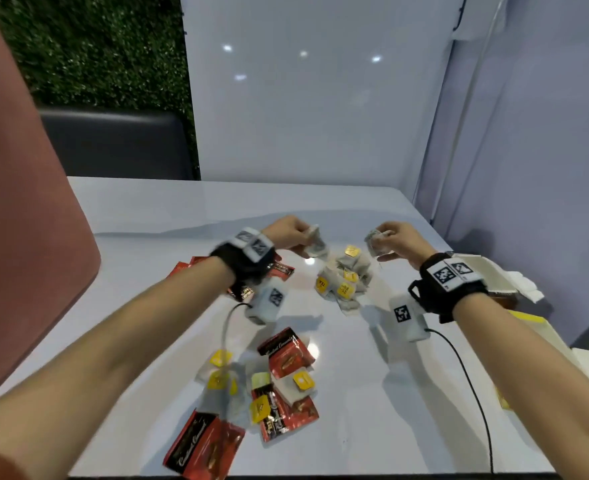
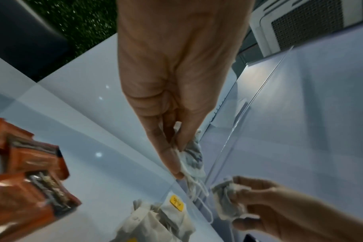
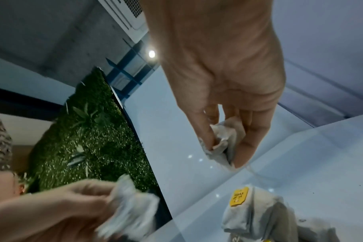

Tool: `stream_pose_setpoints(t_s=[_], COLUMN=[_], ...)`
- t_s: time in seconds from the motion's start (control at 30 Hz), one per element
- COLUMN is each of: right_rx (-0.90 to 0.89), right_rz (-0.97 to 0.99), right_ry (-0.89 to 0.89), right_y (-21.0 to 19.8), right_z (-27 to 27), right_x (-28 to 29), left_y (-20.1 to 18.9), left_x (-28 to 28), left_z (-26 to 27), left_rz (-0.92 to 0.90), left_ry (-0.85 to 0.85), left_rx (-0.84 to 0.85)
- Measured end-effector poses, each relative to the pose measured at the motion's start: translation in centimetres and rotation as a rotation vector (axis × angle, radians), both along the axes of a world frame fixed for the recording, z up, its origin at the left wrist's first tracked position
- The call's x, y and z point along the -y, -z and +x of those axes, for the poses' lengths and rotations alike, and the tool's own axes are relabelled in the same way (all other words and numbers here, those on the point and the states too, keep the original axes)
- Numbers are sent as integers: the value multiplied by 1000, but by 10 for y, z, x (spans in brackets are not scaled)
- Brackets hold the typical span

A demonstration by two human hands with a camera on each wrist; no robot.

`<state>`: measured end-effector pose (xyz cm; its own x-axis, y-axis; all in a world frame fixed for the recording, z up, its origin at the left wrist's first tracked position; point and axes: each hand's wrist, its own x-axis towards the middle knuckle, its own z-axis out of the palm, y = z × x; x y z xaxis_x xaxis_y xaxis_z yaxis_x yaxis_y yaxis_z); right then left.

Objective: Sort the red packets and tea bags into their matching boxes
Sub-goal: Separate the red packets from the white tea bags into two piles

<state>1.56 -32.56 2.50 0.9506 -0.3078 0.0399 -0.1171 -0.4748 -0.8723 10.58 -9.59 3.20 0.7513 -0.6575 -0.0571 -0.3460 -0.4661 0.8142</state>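
Glossy white table (image 1: 140, 216), white panel wall behind, green hedge backdrop far left. Central tea bag pile (image 1: 343, 282) as landmark: crumpled off-white paper pouches, thin strings, square yellow tags. Left hand (image 1: 288, 233) raised just left of pile, fingers pinching bunched tea bags (image 1: 315, 242), strings dangling. Right hand (image 1: 398, 239) raised just right of pile, thumb and fingers clamped on another crumpled tea bag (image 1: 372, 242). Hands apart, pile between and below. Red packets (image 1: 288, 351): shiny foil, flat rectangles, black band, script lettering; mixed with loose tea bags nearer than pile, more left of it under left wrist. Open white box (image 1: 494, 271) right of pile, partly hidden by right wrist.
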Motion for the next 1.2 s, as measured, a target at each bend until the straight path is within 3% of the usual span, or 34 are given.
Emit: stream_pose_setpoints(t_s=[0.13,0.27,0.43,0.6,0.7,0.77,0.87,0.97,1.03,1.1,1.2], right_rx=[43,107,-25,-186,-99,12,14,-205,-354,-427,-444], right_rz=[-314,-546,-965,-1080,-1159,-1166,-1013,-912,-884,-858,-788], right_ry=[84,82,-110,-214,-202,-223,-357,-520,-576,-567,-502], right_y=[3,9,30,36,27,21,22,32,40,49,62], right_z=[26,41,43,30,17,1,-29,-50,-55,-56,-55], right_x=[-9,-22,-37,-49,-55,-66,-90,-115,-131,-144,-163], left_y=[30,29,-19,-34,-15,11,49,74,84,94,108], left_x=[58,64,-5,-109,-160,-188,-217,-228,-231,-229,-223], left_z=[21,16,-4,-35,-68,-103,-159,-195,-207,-215,-219], left_rz=[104,157,37,268,344,247,118,289,435,563,609], left_ry=[-32,-59,-43,102,116,107,169,374,500,536,499], left_rx=[-83,-116,-26,65,148,243,375,422,564,693,807])
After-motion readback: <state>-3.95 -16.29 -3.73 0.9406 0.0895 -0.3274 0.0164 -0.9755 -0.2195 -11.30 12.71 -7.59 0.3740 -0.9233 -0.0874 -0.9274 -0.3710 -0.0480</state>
